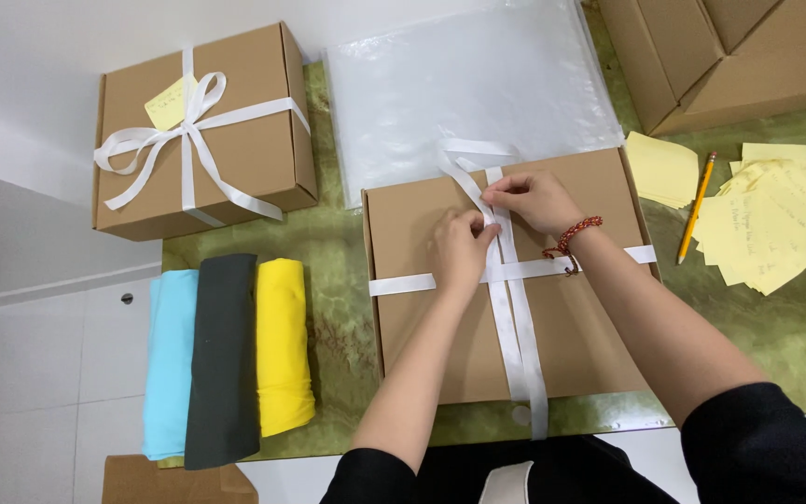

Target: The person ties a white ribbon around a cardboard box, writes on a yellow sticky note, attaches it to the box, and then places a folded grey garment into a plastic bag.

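A flat brown cardboard box (pixel 506 280) lies mid-table, crossed by white satin ribbon (pixel 515 327); the left hand (pixel 464 247) and right hand (pixel 534 199) pinch the ribbon with closed fingertips at the crossing. Far left sits a bow-tied brown box (pixel 202 131) bearing a yellow sticky note (pixel 170 103); more yellow notes (pixel 767 219) lie right

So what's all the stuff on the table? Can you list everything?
box being tied: 1, brown, centre
ribbon: 1, white, crossed over that box
finished box: 1, brown with white bow and yellow note, top left
folded cloths: 3, light blue, dark grey, yellow, left
plastic bag: 1, clear, top centre
sticky notes: many, yellow, right
pencil: 1, orange, right
big boxes: brown, top right
left hand: pinching ribbon
right hand: pinching ribbon, red bracelet
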